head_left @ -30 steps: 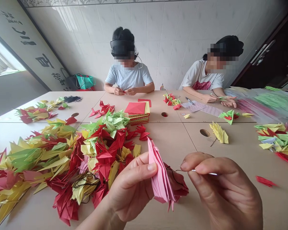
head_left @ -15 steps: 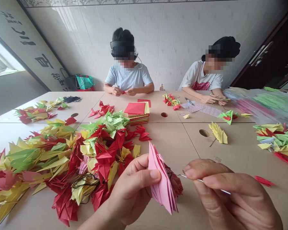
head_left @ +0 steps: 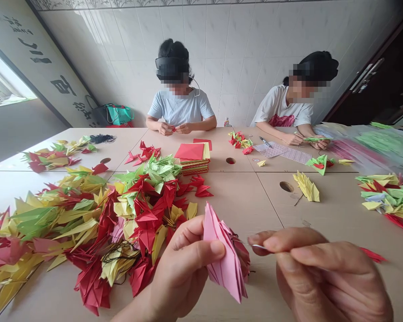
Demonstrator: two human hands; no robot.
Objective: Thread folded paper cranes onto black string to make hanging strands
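Pinched between the thumb and fingers of my left hand (head_left: 191, 259) is a bundle of folded pink paper cranes (head_left: 224, 259), held upright over the table. Darker red-pink folded paper and bits of dark thread show on its far right side. My right hand (head_left: 322, 268) is closed on a thin metal needle (head_left: 262, 247), just to the right of the bundle. The needle's tip points left toward the paper, with a small gap between the two. Part of the needle is hidden by my fingers.
A big heap of red, yellow and green folded cranes (head_left: 87, 219) spreads on the left. Behind it stands a stack of square paper (head_left: 192, 158). A yellow crane bundle (head_left: 306, 186) lies right, near a table hole (head_left: 286, 186). Two people sit opposite, folding paper.
My right hand has shifted slightly, and the needle shows less of its length behind my fingers. The pink bundle has tilted a little left. Across the table, the right person's hands moved right.
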